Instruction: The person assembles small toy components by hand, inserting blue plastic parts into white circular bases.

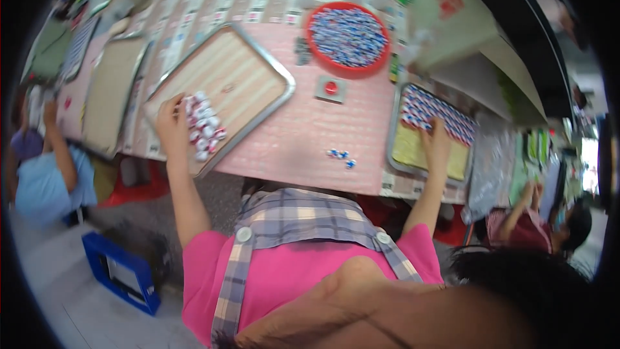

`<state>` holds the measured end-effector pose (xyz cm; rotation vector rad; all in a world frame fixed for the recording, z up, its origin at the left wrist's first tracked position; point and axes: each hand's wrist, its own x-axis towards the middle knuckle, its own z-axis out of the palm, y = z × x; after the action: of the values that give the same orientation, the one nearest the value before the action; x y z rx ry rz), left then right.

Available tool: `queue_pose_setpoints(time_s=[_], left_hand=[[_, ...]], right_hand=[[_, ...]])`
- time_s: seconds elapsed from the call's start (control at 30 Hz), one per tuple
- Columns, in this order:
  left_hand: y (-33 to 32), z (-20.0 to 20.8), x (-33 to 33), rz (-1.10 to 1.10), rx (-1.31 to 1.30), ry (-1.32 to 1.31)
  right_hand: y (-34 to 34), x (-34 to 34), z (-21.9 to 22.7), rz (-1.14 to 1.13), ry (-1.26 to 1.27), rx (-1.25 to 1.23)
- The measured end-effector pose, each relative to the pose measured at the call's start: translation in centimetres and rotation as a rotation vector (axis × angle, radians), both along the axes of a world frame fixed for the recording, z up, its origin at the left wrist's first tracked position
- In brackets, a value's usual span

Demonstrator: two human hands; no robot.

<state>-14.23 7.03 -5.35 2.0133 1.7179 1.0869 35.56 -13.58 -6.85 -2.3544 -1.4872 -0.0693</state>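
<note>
Left hand (169,121) at 9 o'clock, fingers bent (grip unclear) beside red-and-white caps (203,126) on ridged metal tray (258,58) | right hand (438,145) at 3 o'clock, fingers flat on cap-filled tray (395,130) | red bowl (314,47) at 12 on pink tabletop (303,136)

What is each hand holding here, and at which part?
Neither clearly holds anything. The left hand rests beside small caps on a metal tray; the right hand lies on another tray's caps.
</note>
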Motion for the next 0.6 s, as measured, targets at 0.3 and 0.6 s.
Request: queue_pose_setpoints(time_s=[0.3,0.6], left_hand=[[1.8,0.6,1.9,-0.122,-0.01,0.477],[5.6,-0.4,0.6,-0.187,-0.209,0.481]], right_hand=[[0.5,-2.0,2.7,-0.032,0.184,0.257],[4.9,-13.6,3.3,0.687,0.441,-0.136]])
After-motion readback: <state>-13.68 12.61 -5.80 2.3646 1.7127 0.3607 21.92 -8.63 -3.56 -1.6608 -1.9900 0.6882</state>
